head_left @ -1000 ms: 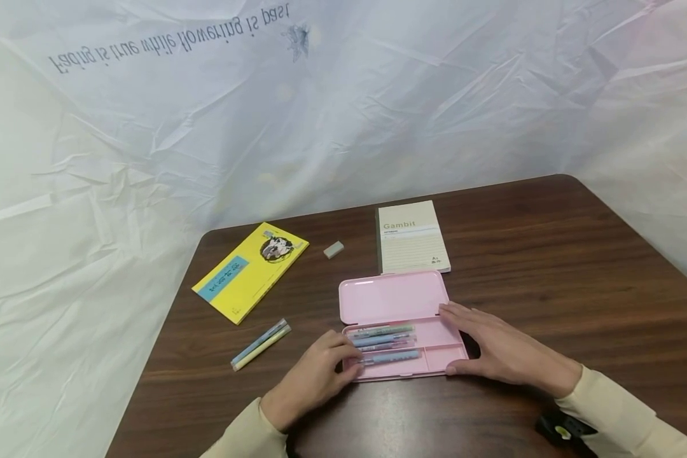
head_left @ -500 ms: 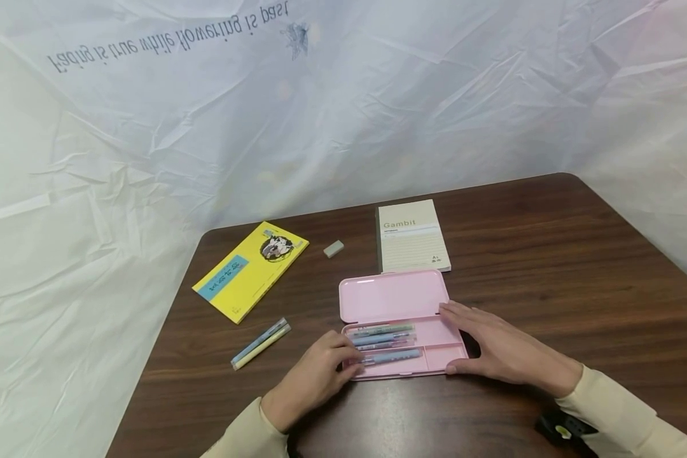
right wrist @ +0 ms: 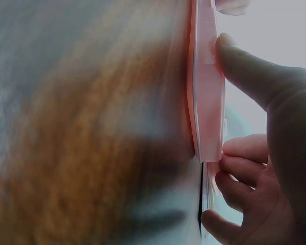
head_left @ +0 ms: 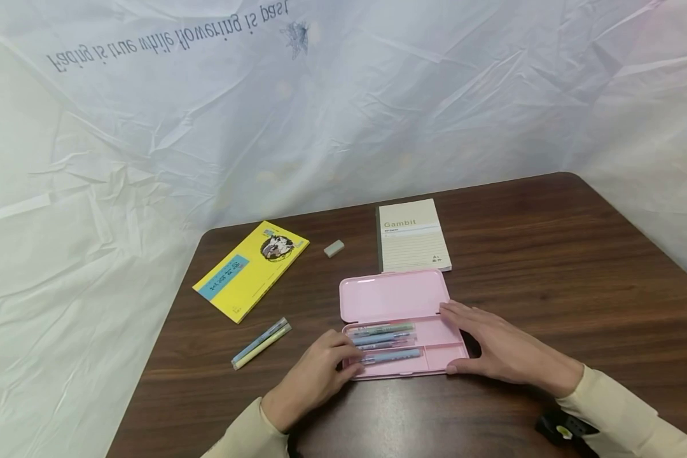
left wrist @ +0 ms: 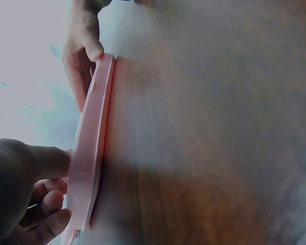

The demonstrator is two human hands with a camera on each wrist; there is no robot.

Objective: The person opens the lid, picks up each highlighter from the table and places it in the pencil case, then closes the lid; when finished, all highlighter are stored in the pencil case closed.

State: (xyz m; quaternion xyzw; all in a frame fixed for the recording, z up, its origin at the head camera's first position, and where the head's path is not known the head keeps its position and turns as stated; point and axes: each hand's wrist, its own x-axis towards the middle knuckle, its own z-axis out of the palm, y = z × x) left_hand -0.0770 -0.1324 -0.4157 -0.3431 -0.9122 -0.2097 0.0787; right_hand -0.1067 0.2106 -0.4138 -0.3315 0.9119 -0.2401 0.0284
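Observation:
A pink pencil case (head_left: 394, 299) lies open on the table, its lid folded back. Several pens (head_left: 382, 340) fill its long rear compartment, and a blue pen (head_left: 395, 357) sits in the front one; their left ends are partly hidden by fingers. My left hand (head_left: 320, 367) grips the left end of the case, thumb at the front corner. At the other end my right hand (head_left: 500, 348) holds the case, thumb on the front corner and fingers along the right side up to the hinge. In the right wrist view, that thumb (right wrist: 245, 66) presses the front wall.
Two markers (head_left: 261, 344), blue and pale yellow, lie left of the case. Beyond them is a yellow booklet (head_left: 246, 280). An eraser (head_left: 334, 249) and a cream notebook (head_left: 415, 238) rest behind the case. White sheeting (head_left: 349, 114) hangs behind the brown table (head_left: 561, 254).

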